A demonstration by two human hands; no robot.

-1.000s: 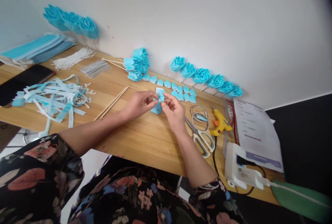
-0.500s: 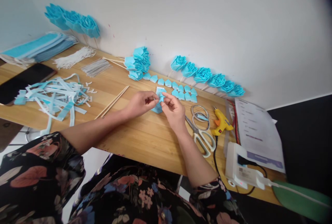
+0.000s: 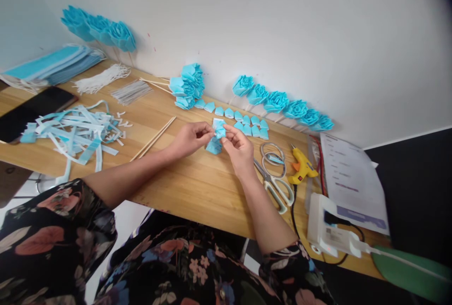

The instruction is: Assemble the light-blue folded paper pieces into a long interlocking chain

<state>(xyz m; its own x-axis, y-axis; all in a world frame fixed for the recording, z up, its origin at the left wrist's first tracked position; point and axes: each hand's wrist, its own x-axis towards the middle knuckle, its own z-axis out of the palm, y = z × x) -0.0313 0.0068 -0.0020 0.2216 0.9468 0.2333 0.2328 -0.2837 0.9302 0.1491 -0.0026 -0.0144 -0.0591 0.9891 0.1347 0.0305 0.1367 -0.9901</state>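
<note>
Between my two hands is a small folded piece of blue fabric (image 3: 220,129), held above the wooden table. My left hand (image 3: 193,138) pinches its left edge between thumb and fingertips. On the opposite side, my right hand (image 3: 238,147) grips it with thumb and forefinger. More blue fabric (image 3: 213,146) lies just below the held piece, partly hidden by it. Folded blue petals (image 3: 246,120) sit in rows just beyond my hands. A bunch of blue fabric roses (image 3: 187,87) on sticks lies behind them to the left.
Scissors (image 3: 277,187), tape rolls (image 3: 273,160) and a yellow glue gun (image 3: 301,166) lie to the right, near a white power strip (image 3: 332,229). Finished roses (image 3: 277,102) lean on the wall. At left are cut strips (image 3: 76,131), a phone (image 3: 31,112), masks (image 3: 58,62) and wooden sticks (image 3: 153,139).
The blue piece between my fingers is spread flatter and shows more of its surface. My right hand has shifted slightly right, its fingers moving a little apart from the left hand's.
</note>
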